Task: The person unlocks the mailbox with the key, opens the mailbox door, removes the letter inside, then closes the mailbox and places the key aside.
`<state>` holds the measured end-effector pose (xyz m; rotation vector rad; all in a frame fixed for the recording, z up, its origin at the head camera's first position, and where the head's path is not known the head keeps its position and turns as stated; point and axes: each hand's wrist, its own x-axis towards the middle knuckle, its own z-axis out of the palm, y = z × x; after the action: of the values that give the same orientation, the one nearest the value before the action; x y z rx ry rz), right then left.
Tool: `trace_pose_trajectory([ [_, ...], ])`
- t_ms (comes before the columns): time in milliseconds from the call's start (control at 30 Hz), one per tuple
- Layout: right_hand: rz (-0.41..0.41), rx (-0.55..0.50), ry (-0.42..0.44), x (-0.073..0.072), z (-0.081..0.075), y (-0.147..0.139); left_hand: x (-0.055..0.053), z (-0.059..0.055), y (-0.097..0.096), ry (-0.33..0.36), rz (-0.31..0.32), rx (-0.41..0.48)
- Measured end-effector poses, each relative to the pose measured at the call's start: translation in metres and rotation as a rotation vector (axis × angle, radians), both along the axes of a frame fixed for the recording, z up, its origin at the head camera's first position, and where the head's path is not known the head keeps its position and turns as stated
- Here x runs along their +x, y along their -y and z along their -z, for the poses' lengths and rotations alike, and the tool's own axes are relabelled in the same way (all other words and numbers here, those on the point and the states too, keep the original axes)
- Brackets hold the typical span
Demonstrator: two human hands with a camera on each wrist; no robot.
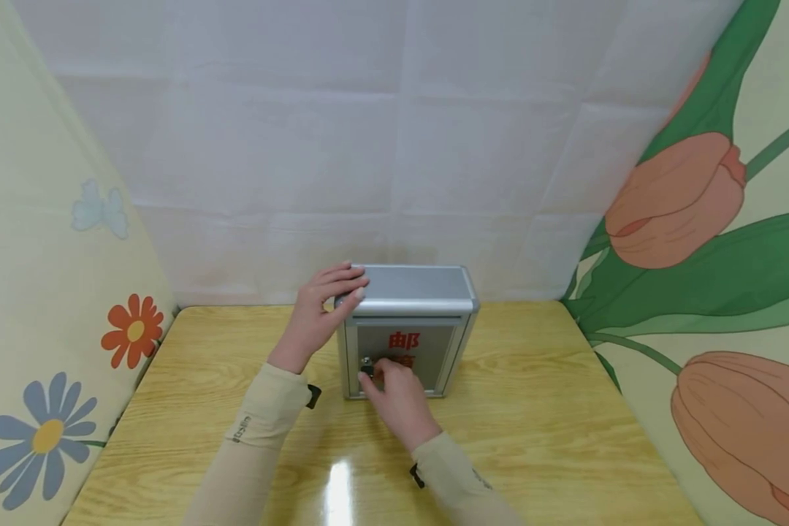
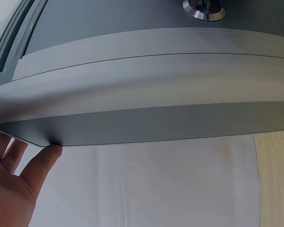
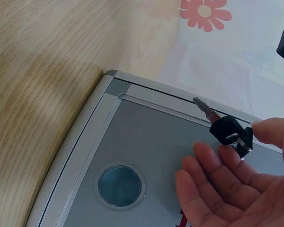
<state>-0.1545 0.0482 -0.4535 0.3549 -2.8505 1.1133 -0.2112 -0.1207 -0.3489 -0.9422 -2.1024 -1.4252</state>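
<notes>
A silver-grey metal mailbox (image 1: 416, 283) with red characters on its front stands upright on the table. My left hand (image 1: 325, 301) rests on its upper left corner, fingers fairly straight over the top. The left wrist view shows that thumb touching the box's edge. At the lock (image 1: 366, 361) on the front's left side, my right hand (image 1: 401, 398) pinches a black-headed key (image 3: 246, 142) between thumb and index finger. A second key (image 3: 208, 111) with a metal blade hangs beside it. From the right wrist, the fingers hide where the held key meets the lock.
The wood-grain table (image 1: 539, 409) spreads around the box. A pale cloth backdrop (image 1: 289, 161) hangs behind it, with flower-printed panels (image 1: 677, 212) to both sides. A round window (image 3: 119, 186) sits low on the mailbox's front.
</notes>
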Motion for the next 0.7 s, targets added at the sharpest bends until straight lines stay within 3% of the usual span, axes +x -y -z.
trace_pose_trajectory([
  [233,0.004,-0.045,0.078,0.0000,-0.0006,0.0008,0.0015,-0.0029,0.0001,0.008,-0.006,-0.009],
  [700,0.010,-0.051,0.086,0.0005,-0.0038,0.0018,0.0020,-0.0049,0.0005,0.009,0.002,-0.022],
])
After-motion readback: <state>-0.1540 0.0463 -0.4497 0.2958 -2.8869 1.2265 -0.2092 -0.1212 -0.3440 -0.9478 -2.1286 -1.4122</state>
